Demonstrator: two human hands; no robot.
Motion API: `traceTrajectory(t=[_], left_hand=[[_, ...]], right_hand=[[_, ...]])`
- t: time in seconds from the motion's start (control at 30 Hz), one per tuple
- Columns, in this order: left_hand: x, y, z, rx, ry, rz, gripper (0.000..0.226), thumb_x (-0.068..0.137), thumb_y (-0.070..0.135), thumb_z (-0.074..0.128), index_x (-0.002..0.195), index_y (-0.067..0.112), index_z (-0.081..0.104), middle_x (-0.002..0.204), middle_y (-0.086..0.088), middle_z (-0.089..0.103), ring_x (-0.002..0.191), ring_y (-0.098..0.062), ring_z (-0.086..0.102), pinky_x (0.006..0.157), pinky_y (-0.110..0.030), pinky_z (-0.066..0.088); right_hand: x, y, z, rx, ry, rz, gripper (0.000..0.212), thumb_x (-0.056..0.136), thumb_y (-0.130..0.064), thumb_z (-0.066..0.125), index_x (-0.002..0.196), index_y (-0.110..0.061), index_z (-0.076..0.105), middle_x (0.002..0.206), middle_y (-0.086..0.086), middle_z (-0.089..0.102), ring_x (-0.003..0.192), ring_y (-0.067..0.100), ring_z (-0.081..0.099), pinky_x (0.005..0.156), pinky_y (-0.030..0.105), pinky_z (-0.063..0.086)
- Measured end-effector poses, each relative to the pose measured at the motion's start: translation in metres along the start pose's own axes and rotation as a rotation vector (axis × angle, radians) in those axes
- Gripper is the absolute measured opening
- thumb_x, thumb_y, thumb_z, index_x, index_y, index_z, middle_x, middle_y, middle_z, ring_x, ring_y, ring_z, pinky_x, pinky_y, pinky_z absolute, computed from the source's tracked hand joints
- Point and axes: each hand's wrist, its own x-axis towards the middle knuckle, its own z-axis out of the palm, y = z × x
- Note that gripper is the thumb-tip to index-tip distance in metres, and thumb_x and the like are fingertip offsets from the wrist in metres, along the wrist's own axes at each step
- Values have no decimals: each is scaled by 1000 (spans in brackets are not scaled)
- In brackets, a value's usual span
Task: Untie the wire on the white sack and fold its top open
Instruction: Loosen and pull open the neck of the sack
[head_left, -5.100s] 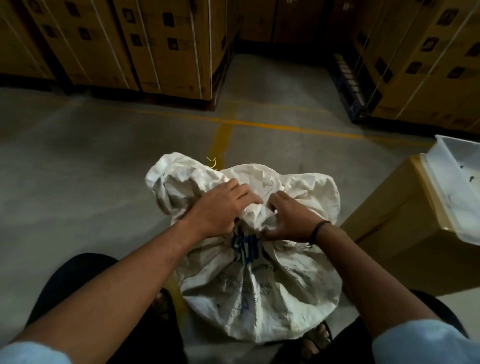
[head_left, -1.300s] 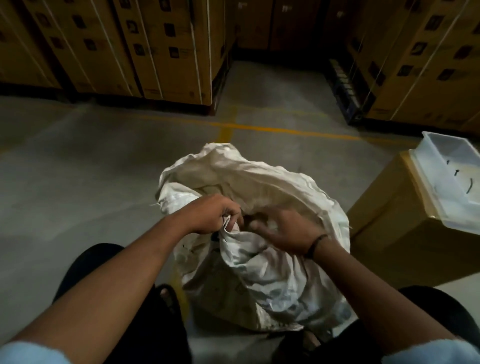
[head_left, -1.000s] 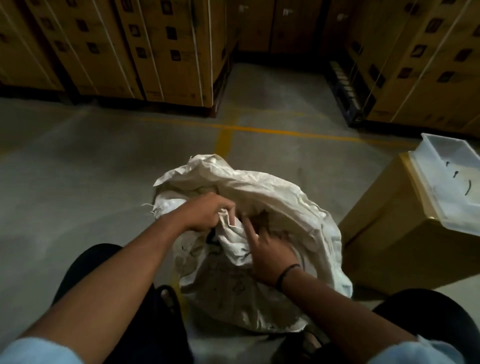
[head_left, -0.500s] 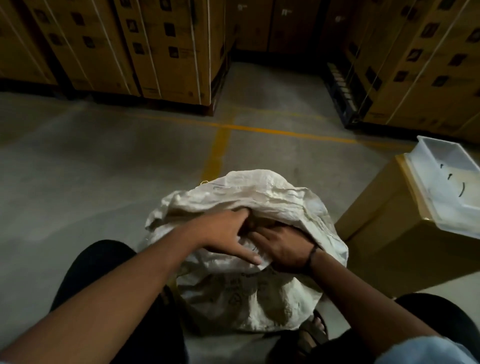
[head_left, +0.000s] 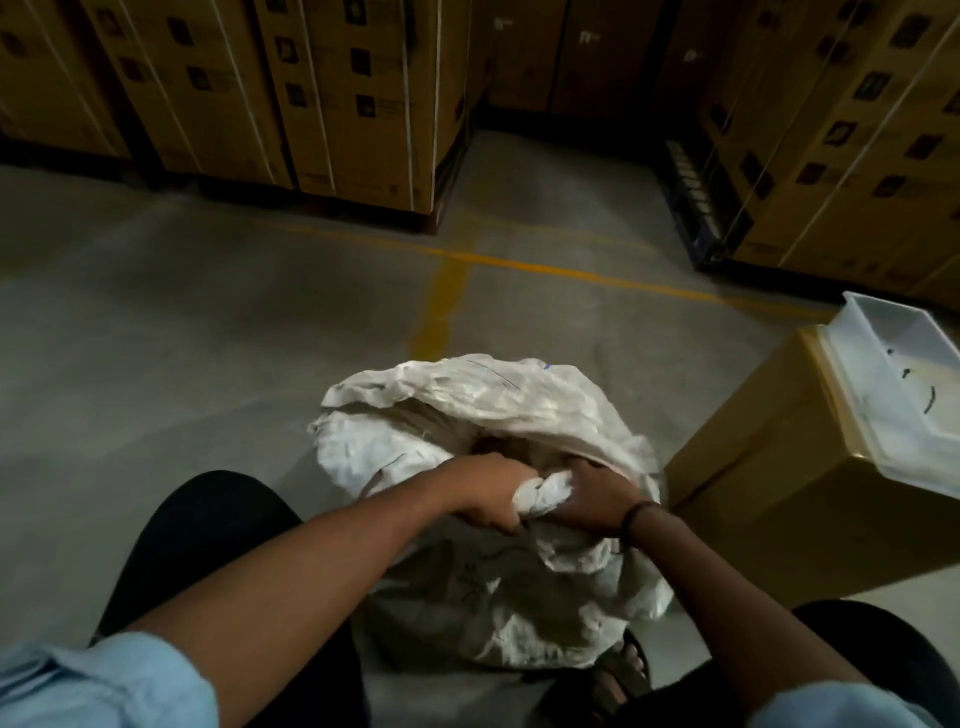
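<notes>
- the left hand (head_left: 491, 491) is curled into a fist around a rolled bunch of the near rim of the white sack (head_left: 483, 587).
- the right hand (head_left: 589, 496) grips the same rolled bunch from the other side, with fingers closed on the fabric; a dark band (head_left: 635, 517) sits on its wrist.
- the two hands are almost touching, with only the twisted white fabric between them.
- the sack stands on the concrete floor (head_left: 208, 332) between the person's knees, and its top is open: the far rim (head_left: 467, 384) stands up in an arch and a dark mouth (head_left: 498, 441) shows behind the hands.
- i cannot see any wire on the sack.
- the near rim is folded down and outward; the left edge of the sack is loose and wrinkled.
- a foot in a sandal (head_left: 618, 670) touches the lower right of the sack.
- on the right, a cardboard box (head_left: 769, 519) stands just beside the sack, and this side is tight.
- a clear plastic tray (head_left: 862, 415) lies on top of that box, and its corner goes over the box edge.
- on the left and ahead of the sack the floor is open, up to the yellow line (head_left: 571, 273).
- behind the line, stacks of strapped cartons (head_left: 337, 93) stand on both sides, with an aisle between them.
</notes>
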Motion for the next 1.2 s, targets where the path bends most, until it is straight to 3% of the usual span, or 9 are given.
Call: traceTrajectory(t=[0.17, 0.37, 0.57, 0.7, 0.8, 0.9, 1.0, 1.1, 1.2], left_hand=[[-5, -1, 16, 378, 245, 264, 48, 82, 26, 71, 128, 34, 60, 119, 1, 62, 106, -25, 63, 73, -33, 46], [-13, -7, 13, 366, 496, 303, 37, 90, 27, 45, 118, 23, 70, 105, -5, 69, 86, -30, 67, 61, -40, 56], [-10, -5, 26, 417, 553, 241, 39, 73, 13, 69, 111, 20, 66, 86, -1, 69, 69, -25, 68, 50, -31, 52], [-2, -1, 34, 425, 551, 150, 43, 82, 15, 56, 125, 18, 57, 100, -5, 68, 78, -29, 71, 57, -38, 56], [3, 4, 45, 459, 519, 158, 49, 91, 21, 41, 137, 12, 54, 108, -12, 66, 85, -35, 69, 65, -43, 52], [6, 10, 55, 481, 538, 274, 56, 87, 24, 48, 137, 1, 55, 110, -22, 64, 84, -39, 65, 70, -42, 51], [1, 23, 73, 467, 452, 183, 70, 85, 50, 50, 140, 7, 47, 122, -23, 54, 106, -38, 55, 90, -46, 44], [0, 39, 85, 388, 292, 93, 90, 84, 74, 48, 145, 9, 36, 137, -23, 45, 123, -41, 42, 104, -53, 32], [-1, 42, 74, 338, 140, 12, 93, 92, 76, 30, 157, 10, 21, 161, -23, 22, 147, -43, 18, 115, -58, 17]], right_hand=[[-7, 8, -34, -116, -449, -225, 104, 45, -82, 76, 135, -41, 45, 141, -13, 53, 129, 13, 50, 111, 36, 37], [-29, 1, -16, -448, 207, -548, 110, 55, -86, 57, 146, -28, 36, 150, -4, 40, 136, 22, 40, 111, 40, 35], [-28, 15, 19, -452, 481, -533, 84, 72, -61, 62, 139, -13, 50, 120, 8, 62, 101, 34, 64, 79, 41, 53], [-25, 4, 11, -395, 192, -329, 86, 77, -57, 63, 148, -20, 33, 141, 6, 48, 122, 31, 53, 96, 43, 48], [-30, -2, -15, -324, -88, -404, 74, 71, -64, 59, 130, -21, 54, 129, 6, 61, 114, 28, 59, 96, 40, 50], [-34, -5, -39, 19, 279, -464, 30, 78, -39, 58, 103, -27, 71, 95, -5, 74, 86, 18, 68, 75, 37, 56], [-18, -23, -42, 48, 744, -472, 55, 79, -31, 68, 132, -24, 55, 130, 2, 63, 120, 22, 57, 99, 43, 50], [9, -39, -22, -376, 535, -318, 108, 75, -65, 65, 156, -19, 11, 164, 10, 14, 151, 34, 8, 120, 58, 11], [26, -39, -7, -433, 379, -281, 90, 89, -61, 50, 156, -15, 11, 159, 8, 30, 148, 29, 22, 119, 56, 12]])
